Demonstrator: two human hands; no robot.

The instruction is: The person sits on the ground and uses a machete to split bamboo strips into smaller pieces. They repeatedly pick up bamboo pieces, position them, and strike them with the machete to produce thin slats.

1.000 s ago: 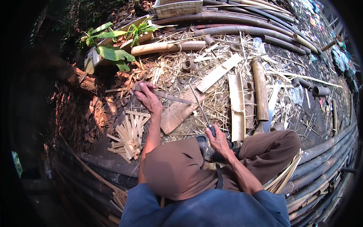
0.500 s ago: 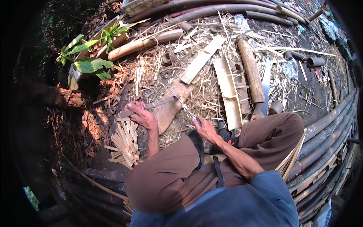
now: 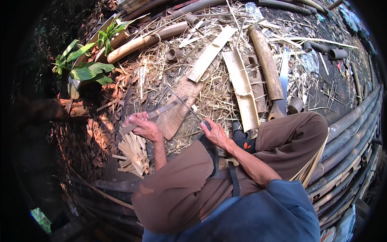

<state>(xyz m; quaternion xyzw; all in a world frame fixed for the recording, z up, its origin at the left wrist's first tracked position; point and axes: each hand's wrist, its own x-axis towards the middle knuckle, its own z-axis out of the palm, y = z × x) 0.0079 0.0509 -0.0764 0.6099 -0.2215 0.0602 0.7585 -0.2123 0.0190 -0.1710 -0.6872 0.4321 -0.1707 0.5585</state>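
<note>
My left hand (image 3: 144, 126) is closed around a flat bamboo strip (image 3: 165, 107), which points away to the upper right. In my right hand (image 3: 216, 134) is a thin-bladed knife (image 3: 188, 108), gripped by its dark handle. Its narrow blade crosses the strip close to the far end, the tip reaching up and left beyond it. Whether the edge bites into the strip cannot be made out. Beneath the strip lies a worn wooden board (image 3: 174, 121). A heap of short pale bamboo pieces (image 3: 135, 155) sits just below my left hand.
Split bamboo halves (image 3: 241, 86), a whole bamboo length (image 3: 266, 60) and a handsaw (image 3: 284, 80) lie ahead to the right. Shavings (image 3: 211, 103) litter the ground. Long bamboo poles (image 3: 346, 139) line the right side. A leafy plant (image 3: 90, 70) stands at the far left.
The knife has moved forward and left across the strip, so more blade extends past it. My left hand keeps its hold on the strip. The whole view has shifted slightly.
</note>
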